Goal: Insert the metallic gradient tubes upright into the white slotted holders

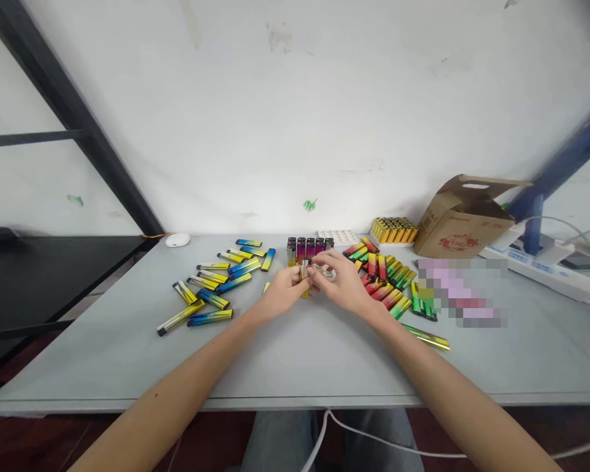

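My left hand (282,288) is closed around a small shiny yellow-and-silver tube (304,270) with a dark top end, held upright above the table. The fingers of my right hand (345,280) are pinched against the tube's upper part; whether they hold a separate small piece I cannot make out. Just behind my hands stands a block of upright purple tubes (311,249) with dark tops. Loose blue-and-yellow tubes (233,282) and silver-and-yellow tubes (177,318) lie to the left. Red-and-yellow tubes (372,265) and green-and-yellow tubes (400,274) are heaped beside my right hand.
On the grey table (314,360), a white tray with holes (341,237) lies by the wall. Yellow tubes (394,229) fill another tray near an open cardboard box (465,219). A power strip (545,272) with cables is at right, a white case (177,240) at back left.
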`<state>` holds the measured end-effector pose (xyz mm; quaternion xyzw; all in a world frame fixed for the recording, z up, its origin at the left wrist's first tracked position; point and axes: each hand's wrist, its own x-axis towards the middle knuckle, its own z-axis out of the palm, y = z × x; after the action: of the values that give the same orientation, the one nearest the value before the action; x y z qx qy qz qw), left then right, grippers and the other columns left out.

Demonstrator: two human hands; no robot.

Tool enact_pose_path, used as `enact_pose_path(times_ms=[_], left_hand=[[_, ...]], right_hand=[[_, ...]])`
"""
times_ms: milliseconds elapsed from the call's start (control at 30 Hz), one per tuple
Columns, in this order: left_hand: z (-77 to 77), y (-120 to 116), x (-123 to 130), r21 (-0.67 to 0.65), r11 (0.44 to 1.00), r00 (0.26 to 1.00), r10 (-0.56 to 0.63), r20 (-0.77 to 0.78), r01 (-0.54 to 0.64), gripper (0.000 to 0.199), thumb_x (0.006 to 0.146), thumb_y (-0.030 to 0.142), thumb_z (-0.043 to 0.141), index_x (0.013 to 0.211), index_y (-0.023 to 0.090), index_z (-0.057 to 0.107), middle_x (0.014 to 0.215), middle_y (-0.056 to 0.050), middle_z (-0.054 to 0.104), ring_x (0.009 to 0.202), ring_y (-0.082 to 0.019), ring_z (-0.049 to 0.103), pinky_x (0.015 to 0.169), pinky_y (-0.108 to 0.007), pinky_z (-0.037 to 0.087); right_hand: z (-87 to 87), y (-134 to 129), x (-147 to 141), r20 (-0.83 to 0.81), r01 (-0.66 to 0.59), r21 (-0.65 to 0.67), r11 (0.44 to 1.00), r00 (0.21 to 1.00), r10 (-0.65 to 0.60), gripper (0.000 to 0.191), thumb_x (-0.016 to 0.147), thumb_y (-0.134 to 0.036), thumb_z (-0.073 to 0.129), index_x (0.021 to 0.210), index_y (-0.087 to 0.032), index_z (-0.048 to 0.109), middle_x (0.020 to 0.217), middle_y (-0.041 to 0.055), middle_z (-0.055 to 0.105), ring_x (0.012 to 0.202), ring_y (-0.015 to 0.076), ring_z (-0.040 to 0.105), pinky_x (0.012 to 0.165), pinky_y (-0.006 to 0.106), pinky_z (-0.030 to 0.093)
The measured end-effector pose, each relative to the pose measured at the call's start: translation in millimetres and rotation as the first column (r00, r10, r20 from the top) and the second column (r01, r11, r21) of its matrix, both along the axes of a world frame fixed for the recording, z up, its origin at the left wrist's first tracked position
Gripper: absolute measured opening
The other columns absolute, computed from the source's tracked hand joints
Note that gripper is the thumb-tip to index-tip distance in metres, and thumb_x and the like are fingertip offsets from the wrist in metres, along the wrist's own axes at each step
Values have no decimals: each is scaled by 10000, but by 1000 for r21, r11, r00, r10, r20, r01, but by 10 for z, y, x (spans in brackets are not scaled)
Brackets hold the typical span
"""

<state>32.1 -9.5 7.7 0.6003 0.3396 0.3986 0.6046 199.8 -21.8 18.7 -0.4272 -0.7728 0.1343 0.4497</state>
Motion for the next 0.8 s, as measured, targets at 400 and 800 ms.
enact_pose_path(times_ms=[400, 800], left_hand=[[127, -35, -185, 294, 829, 860, 509, -41, -476, 145, 704, 192, 759, 810, 230, 667, 640, 3, 652, 726, -204, 641, 636, -230, 434], [-73, 83, -206, 553, 787, 815, 495, -302, -273, 120, 684, 207, 699, 620, 240, 604, 725, -73, 625, 1185, -363, 517, 1157, -536, 160]], right_hand=[[62, 150, 98, -401, -15, -157, 987, 915, -50, 258, 829, -431, 624, 909, -188, 585, 805, 26, 654, 727, 159, 623, 635, 270, 492], [-199, 237, -32, -308, 65, -109, 992, 947, -96, 203, 854, -359, 585, 969, -193, 573, 848, 55, 705, 797, 193, 693, 724, 315, 543]])
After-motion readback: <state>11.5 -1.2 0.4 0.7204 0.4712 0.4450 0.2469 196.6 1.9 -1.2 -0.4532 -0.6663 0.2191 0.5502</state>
